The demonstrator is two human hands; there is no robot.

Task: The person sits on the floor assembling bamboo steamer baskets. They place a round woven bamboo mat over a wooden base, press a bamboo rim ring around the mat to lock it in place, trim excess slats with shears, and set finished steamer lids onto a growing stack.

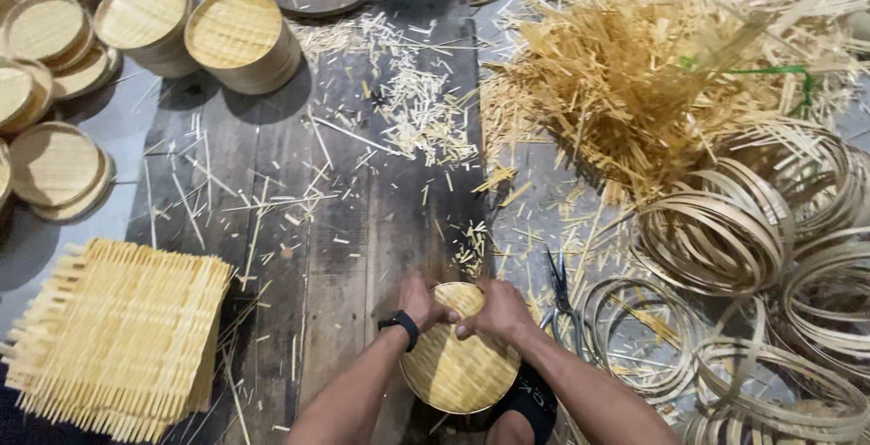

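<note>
You've got a round woven bamboo tray [458,363] held up between both hands, right in front of you over the dark wooden planks [362,191]. Your left hand [419,303] has its fingers clamped on the tray's far rim on the left side, and there's a black watch [400,325] on that wrist. Your right hand [497,311] is closed on the same far rim, just beside the left one, with the knuckles nearly touching.

Just right of your right-hand fingers, a pair of scissors [557,293] lies on the floor among bamboo offcuts. Further right of them there's a heap of coiled bamboo hoops [725,237], and beyond those, away from you, a big pile of loose bamboo strips [643,73].

Well to the left of your left-hand fingers sits a stack of square woven bamboo mats [122,336] with the ends sticking out. Far ahead and left of your fingers, finished round trays [236,33] are stacked in several piles. Short bamboo scraps [421,110] are scattered on the planks ahead of both hands.
</note>
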